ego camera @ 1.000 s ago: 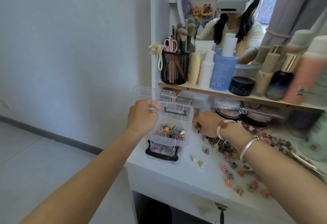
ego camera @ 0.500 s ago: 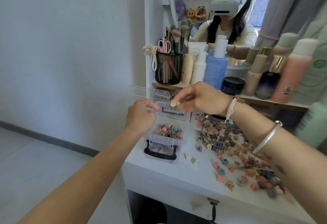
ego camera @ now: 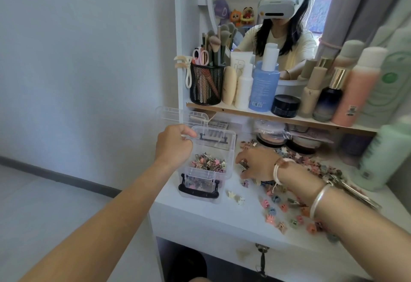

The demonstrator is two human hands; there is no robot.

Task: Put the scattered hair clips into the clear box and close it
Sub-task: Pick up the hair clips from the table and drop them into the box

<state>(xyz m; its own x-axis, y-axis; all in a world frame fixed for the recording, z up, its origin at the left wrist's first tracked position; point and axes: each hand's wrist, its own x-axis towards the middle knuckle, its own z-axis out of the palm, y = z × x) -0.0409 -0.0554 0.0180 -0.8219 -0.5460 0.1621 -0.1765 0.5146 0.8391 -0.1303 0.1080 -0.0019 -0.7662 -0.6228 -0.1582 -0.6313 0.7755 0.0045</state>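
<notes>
The clear box (ego camera: 230, 148) stands open at the left end of the white vanity top, with black latches and a heap of small coloured hair clips (ego camera: 208, 163) inside. Its clear lid (ego camera: 178, 115) leans back to the left. My left hand (ego camera: 173, 146) grips the box's far left rim. My right hand (ego camera: 255, 162) lies palm down on the table just right of the box, fingers curled over the scattered hair clips (ego camera: 280, 206); whether it holds any is hidden. More clips spread across the table to the right.
A shelf (ego camera: 289, 120) above carries a black mesh brush holder (ego camera: 206, 85), a blue bottle (ego camera: 263, 83), a black jar and several tall bottles. Compacts sit under the shelf. A mirror shows a person in a headset. The table's left edge drops to the floor.
My right hand was up over the open box half a second ago; it has come down to the clip pile on the table right of the box. My left hand stays on the rim.
</notes>
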